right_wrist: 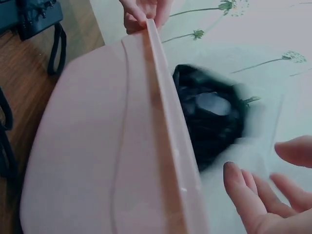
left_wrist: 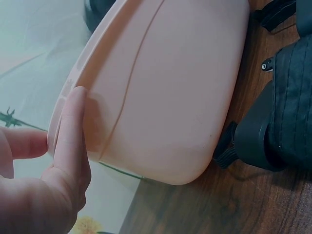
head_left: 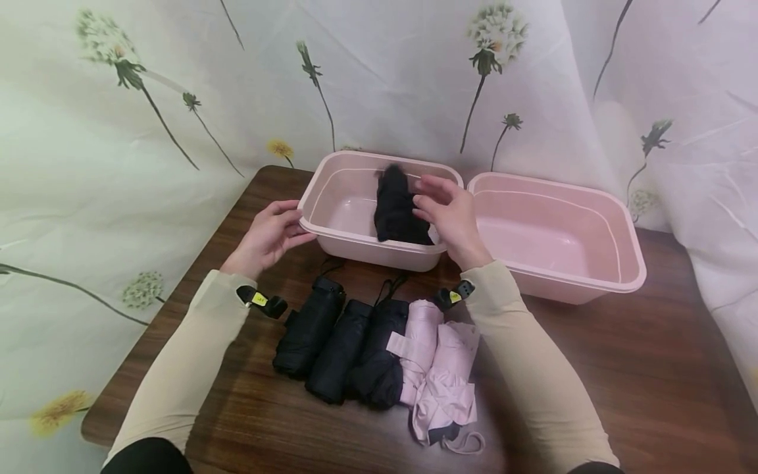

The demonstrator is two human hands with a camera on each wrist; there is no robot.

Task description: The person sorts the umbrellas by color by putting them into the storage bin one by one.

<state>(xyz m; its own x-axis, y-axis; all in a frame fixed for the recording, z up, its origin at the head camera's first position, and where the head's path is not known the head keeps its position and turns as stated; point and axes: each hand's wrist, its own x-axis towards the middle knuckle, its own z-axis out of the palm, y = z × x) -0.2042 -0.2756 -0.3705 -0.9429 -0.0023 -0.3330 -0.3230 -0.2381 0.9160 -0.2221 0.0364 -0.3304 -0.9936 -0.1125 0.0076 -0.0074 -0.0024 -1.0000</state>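
Note:
The rim of the left pale pink plastic basin (head_left: 379, 255) is pinched by my left hand (head_left: 265, 237), thumb on one side and fingers on the other in the left wrist view. Inside that basin is a black folded umbrella (head_left: 393, 207), partly blurred; whether it is one umbrella or two I cannot tell. Over the basin's right end, my right hand (head_left: 450, 214) has its fingers loosely spread. In the right wrist view those fingers (right_wrist: 243, 187) stand apart from the blurred black umbrella (right_wrist: 207, 114) and hold nothing.
In front of the basin lie three black folded umbrellas (head_left: 330, 349) and two pink ones (head_left: 447, 388) side by side on the wooden table (head_left: 260, 421). A second pink basin (head_left: 556, 230) stands at the right. Behind hangs a dandelion-print cloth (head_left: 391, 79).

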